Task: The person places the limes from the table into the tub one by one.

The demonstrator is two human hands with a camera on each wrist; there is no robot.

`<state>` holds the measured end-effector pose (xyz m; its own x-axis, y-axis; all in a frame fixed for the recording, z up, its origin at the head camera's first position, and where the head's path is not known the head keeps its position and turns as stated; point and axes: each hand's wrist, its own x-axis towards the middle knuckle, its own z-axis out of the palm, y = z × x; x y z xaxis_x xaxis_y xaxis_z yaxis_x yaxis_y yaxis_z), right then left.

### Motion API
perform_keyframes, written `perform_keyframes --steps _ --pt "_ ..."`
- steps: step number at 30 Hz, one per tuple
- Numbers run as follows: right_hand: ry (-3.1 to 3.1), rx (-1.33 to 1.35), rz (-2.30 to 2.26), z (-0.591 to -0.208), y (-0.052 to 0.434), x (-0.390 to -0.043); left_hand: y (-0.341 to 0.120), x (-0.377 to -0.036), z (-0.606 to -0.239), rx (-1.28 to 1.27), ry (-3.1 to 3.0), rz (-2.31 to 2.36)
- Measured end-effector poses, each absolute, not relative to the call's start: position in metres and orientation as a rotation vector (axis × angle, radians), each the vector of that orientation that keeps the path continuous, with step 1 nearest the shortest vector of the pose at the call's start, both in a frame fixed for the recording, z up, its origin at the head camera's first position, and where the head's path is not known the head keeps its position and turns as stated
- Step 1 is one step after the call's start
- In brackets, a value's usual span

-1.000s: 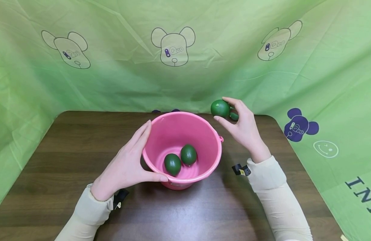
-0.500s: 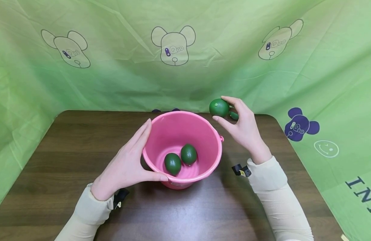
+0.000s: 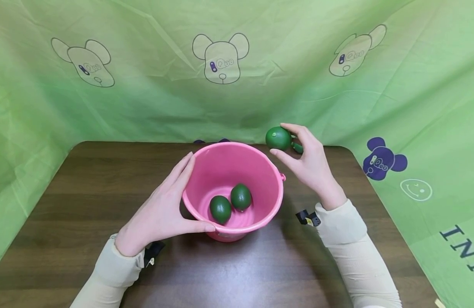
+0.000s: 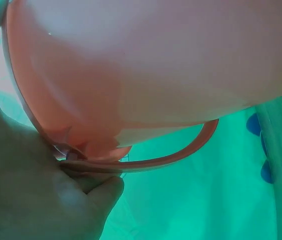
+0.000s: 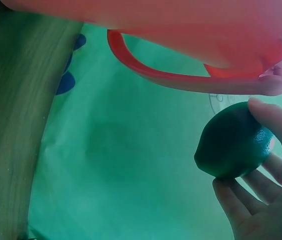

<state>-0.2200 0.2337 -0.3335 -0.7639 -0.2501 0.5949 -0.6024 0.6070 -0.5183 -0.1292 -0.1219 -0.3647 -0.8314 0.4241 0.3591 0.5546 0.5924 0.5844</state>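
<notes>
**Held fruit slightly nearer the bucket, not inside**

Over the last second the right hand [image 3: 308, 160] and its green fruit [image 3: 275, 139] have edged a little toward the pink bucket [image 3: 231, 164]. That's the only real change. Right thumb and fingertips pinch the fruit, beyond the bucket's far-right rim; exact gap can't be judged. Left hand [image 3: 160, 209] hasn't budged: fingers and thumb spread fairly straight against the bucket's left side.

Inside, nothing has shifted: nearer fruit [image 3: 220, 209] and farther fruit [image 3: 241, 197] sit side by side at the bottom. For the work, count inside is two, third in hand. Another green object [image 3: 297, 148] shows behind the right hand, mostly hidden. Bucket looks steady, my read.
</notes>
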Motion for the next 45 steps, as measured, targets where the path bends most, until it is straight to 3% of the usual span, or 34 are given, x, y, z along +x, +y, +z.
perform_keyframes --steps 45 --pt "-2.244 0.856 0.986 -0.312 0.205 -0.198 -0.121 -0.127 -0.363 -0.828 -2.666 -0.930"
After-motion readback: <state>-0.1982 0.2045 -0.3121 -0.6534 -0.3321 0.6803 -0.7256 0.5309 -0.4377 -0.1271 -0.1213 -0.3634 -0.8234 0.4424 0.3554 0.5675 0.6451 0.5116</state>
